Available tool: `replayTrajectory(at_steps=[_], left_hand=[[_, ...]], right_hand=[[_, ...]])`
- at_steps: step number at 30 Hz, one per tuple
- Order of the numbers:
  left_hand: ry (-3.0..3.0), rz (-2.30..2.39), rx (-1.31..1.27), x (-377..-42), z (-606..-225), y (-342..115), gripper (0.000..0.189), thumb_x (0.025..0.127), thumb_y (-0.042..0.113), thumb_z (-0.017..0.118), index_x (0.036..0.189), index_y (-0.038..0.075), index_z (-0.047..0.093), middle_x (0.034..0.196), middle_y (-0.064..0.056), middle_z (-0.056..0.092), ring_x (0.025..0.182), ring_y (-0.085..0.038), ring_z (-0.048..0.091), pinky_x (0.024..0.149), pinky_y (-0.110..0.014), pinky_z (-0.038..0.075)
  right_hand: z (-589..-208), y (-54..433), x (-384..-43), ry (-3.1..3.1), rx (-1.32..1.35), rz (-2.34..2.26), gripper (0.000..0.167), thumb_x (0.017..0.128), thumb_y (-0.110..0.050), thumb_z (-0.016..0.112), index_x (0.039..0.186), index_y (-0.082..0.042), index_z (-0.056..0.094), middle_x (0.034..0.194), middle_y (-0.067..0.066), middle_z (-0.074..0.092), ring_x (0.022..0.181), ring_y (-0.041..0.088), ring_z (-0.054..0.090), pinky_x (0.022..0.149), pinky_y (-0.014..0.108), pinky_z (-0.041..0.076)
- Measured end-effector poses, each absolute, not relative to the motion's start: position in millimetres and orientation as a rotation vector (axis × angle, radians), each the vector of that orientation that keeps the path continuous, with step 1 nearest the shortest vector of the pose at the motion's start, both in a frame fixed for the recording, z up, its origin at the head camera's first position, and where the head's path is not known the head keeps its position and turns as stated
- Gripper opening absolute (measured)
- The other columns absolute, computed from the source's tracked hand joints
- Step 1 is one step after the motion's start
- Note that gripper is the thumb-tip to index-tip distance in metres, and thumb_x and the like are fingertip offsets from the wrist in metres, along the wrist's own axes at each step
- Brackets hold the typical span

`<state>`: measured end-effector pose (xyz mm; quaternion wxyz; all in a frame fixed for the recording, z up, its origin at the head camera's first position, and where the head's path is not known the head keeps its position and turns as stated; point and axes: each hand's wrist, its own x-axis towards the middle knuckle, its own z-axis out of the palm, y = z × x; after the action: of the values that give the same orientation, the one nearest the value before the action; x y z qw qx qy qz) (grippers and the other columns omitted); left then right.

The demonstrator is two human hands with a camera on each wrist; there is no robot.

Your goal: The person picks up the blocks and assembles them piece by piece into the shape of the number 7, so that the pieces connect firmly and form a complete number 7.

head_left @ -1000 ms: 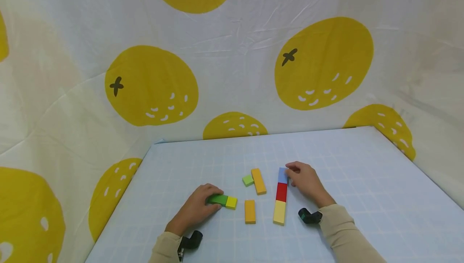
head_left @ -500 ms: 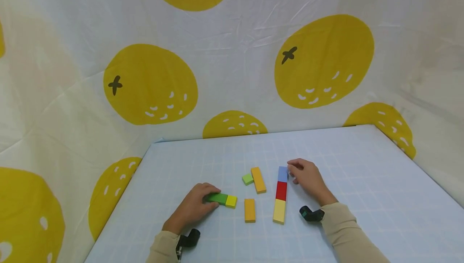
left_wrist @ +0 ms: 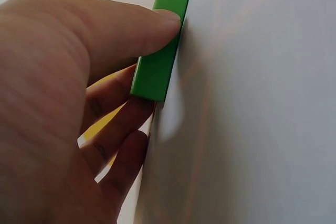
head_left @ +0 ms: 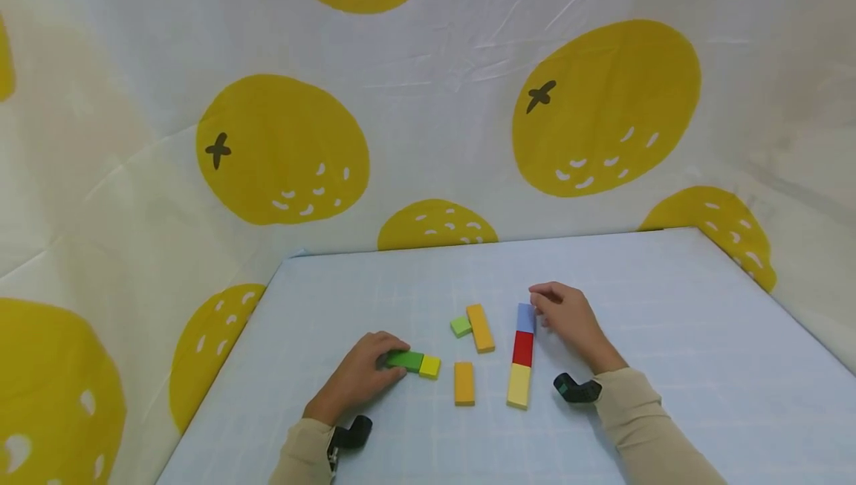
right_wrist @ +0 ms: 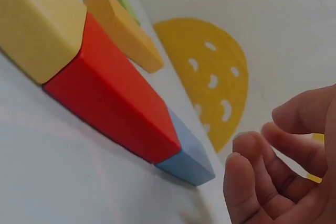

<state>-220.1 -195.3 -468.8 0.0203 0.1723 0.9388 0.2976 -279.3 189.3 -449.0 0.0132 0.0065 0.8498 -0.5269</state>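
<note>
My left hand (head_left: 360, 375) pinches a dark green block (head_left: 408, 361) between thumb and fingers; the left wrist view shows the thumb (left_wrist: 157, 30) lying along its side. A small yellow block (head_left: 430, 367) meets the green one's right end. On the right, blue (head_left: 525, 317), red (head_left: 523, 348) and pale yellow (head_left: 518, 386) blocks form one straight row, end to end. Beside the blue end hovers my right hand (head_left: 570, 325), its fingers loosely bent with nothing in them. In the right wrist view a gap shows between those fingertips (right_wrist: 240, 174) and the blue block.
Between the hands lie an orange block (head_left: 464, 384), a second orange block (head_left: 481, 327) set at a slant, and a small light green block (head_left: 460, 327) against it. They rest on a pale checked tabletop (head_left: 374, 284). A fruit-patterned cloth (head_left: 448, 136) hangs behind.
My right hand has let go of the blue block and moved slightly away from it. The left hand keeps its hold on the green block; the block row is unchanged.
</note>
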Motion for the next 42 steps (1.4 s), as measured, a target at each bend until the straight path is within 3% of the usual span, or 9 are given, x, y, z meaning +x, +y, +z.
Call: replayTrajectory(at_steps=[13,21,31,42], left_hand=[[2.893,0.980,0.543,-219.9,-477.1,-191.9,0.032,0.089,0.032,0.077,0.120,0.027,0.070,0.117,0.014,0.061,0.113,-0.014,0.053,0.100,-0.047,0.045],[2.908,0.959,0.528,-220.6,-473.1,-191.0,0.032,0.090,0.032,0.076,0.121,0.028,0.070,0.119,0.013,0.060,0.115,-0.015,0.052,0.101,-0.046,0.044],[2.914,0.951,0.535,-219.7,-470.0,-193.6,0.031,0.090,0.031,0.076,0.121,0.027,0.070,0.118,0.013,0.061,0.114,-0.014,0.052,0.101,-0.046,0.044],[2.913,0.960,0.537,-218.3,-471.5,-194.7,0.031,0.090,0.032,0.076,0.120,0.028,0.069,0.118,0.014,0.060,0.114,-0.015,0.052,0.101,-0.047,0.044]], right_hand=[[-442.9,175.8,-286.2,2.467,-0.170,-1.645,0.038,0.098,-0.025,0.064,0.129,-0.003,0.063,0.106,0.013,0.067,0.091,0.024,0.064,0.077,0.033,0.058],[-432.1,158.4,-294.3,2.388,-0.287,-1.552,0.039,0.097,-0.026,0.066,0.131,-0.007,0.063,0.116,0.010,0.065,0.096,0.025,0.065,0.080,0.034,0.058],[-432.4,144.8,-309.1,2.391,-0.377,-1.449,0.038,0.094,-0.024,0.067,0.129,-0.008,0.064,0.112,0.005,0.066,0.082,0.024,0.067,0.080,0.036,0.056],[-434.2,136.1,-317.4,2.395,-0.471,-1.332,0.043,0.090,-0.022,0.075,0.129,-0.006,0.065,0.112,0.007,0.064,0.082,0.023,0.065,0.076,0.036,0.055]])
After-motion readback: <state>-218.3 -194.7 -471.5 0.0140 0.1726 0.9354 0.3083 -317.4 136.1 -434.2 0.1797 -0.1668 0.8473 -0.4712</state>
